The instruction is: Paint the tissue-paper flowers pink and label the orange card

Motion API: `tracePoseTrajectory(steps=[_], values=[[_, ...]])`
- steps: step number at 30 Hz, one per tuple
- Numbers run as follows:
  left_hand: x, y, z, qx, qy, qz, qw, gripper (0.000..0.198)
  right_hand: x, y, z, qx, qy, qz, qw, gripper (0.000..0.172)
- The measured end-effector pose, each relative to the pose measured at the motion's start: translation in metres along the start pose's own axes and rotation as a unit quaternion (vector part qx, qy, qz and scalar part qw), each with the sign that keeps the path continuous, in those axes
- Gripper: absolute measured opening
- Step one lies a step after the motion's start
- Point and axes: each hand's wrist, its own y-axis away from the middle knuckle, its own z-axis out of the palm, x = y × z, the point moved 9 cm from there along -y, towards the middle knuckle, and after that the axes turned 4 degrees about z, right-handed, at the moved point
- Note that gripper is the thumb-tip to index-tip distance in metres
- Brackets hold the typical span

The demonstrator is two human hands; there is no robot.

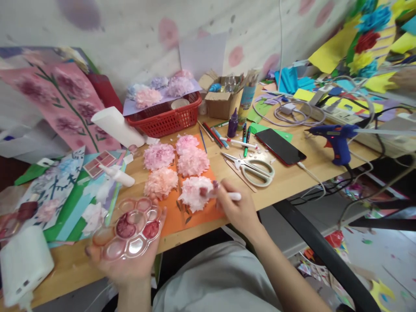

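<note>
My left hand [130, 264] holds up a clear plastic paint palette [135, 247] with round wells, some stained dark red and pink. The fingers of my right hand [235, 208] are closed round a white-handled paintbrush [234, 196]. Its reddish tip is over a pale pink paper flower [191, 195]; whether it touches is blurred. That flower lies on an orange sheet [182, 221] painted with small dark leaves. Beside it sit a peach paper flower [160, 182] and several pink paper flowers [193, 160].
Scissors [256, 171], a phone [281, 146] and a blue glue gun [338, 141] lie to the right. Behind stand a red basket [165, 121], a cardboard box [218, 106] and a purple bottle [233, 124]. A white power bank [26, 264] is front left. Another hand [404, 82] shows far right.
</note>
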Motion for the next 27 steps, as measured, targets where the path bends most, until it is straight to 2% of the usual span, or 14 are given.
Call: tracePoseTrajectory(steps=[2, 5, 8, 11, 14, 15, 17, 18, 20, 21, 24, 26, 27], values=[[-0.003, -0.001, -0.001, 0.000, -0.001, -0.016, 1.000, 0.053, -0.004, -0.001, 0.004, -0.027, 0.004, -0.002, 1.000, 0.038], [-0.007, -0.003, 0.001, -0.005, 0.000, -0.045, 0.999, 0.063, -0.009, -0.004, -0.005, 0.021, 0.027, -0.012, 0.999, 0.037], [-0.007, -0.004, 0.000, -0.004, 0.007, -0.047, 0.999, 0.064, -0.010, -0.004, 0.007, -0.044, 0.031, -0.006, 0.999, 0.037], [-0.007, -0.003, -0.001, -0.003, 0.010, -0.041, 0.999, 0.063, -0.009, -0.005, -0.001, 0.015, 0.020, 0.006, 1.000, 0.036], [-0.007, -0.002, -0.001, -0.005, 0.004, -0.042, 0.999, 0.062, -0.013, -0.008, 0.018, -0.077, 0.022, 0.001, 0.997, 0.039], [-0.007, -0.002, -0.001, -0.005, 0.005, -0.042, 0.999, 0.062, -0.014, -0.010, 0.018, -0.077, 0.027, 0.002, 0.997, 0.039], [-0.006, -0.002, 0.000, -0.005, 0.007, -0.039, 0.999, 0.061, -0.017, -0.016, 0.010, -0.032, 0.042, 0.004, 0.999, 0.038], [-0.006, -0.001, 0.001, -0.002, 0.003, -0.038, 0.999, 0.062, -0.018, -0.019, 0.011, -0.037, 0.047, 0.005, 0.998, 0.037], [-0.005, -0.001, 0.000, 0.013, -0.006, -0.036, 0.999, 0.062, -0.020, -0.023, 0.019, -0.090, 0.048, 0.007, 0.995, 0.037], [-0.004, 0.000, 0.000, 0.021, -0.011, -0.036, 0.999, 0.062, -0.021, -0.025, 0.019, -0.097, 0.047, 0.007, 0.994, 0.038], [-0.004, 0.001, 0.002, 0.036, -0.012, -0.041, 0.998, 0.062, -0.024, -0.033, 0.011, -0.063, 0.044, 0.004, 0.997, 0.038], [-0.005, 0.001, 0.003, 0.036, -0.006, -0.047, 0.998, 0.061, -0.025, -0.036, 0.018, -0.106, 0.038, 0.009, 0.994, 0.038], [-0.005, 0.001, 0.003, 0.038, -0.003, -0.048, 0.998, 0.061, -0.027, -0.038, 0.017, -0.108, 0.037, 0.008, 0.993, 0.039]])
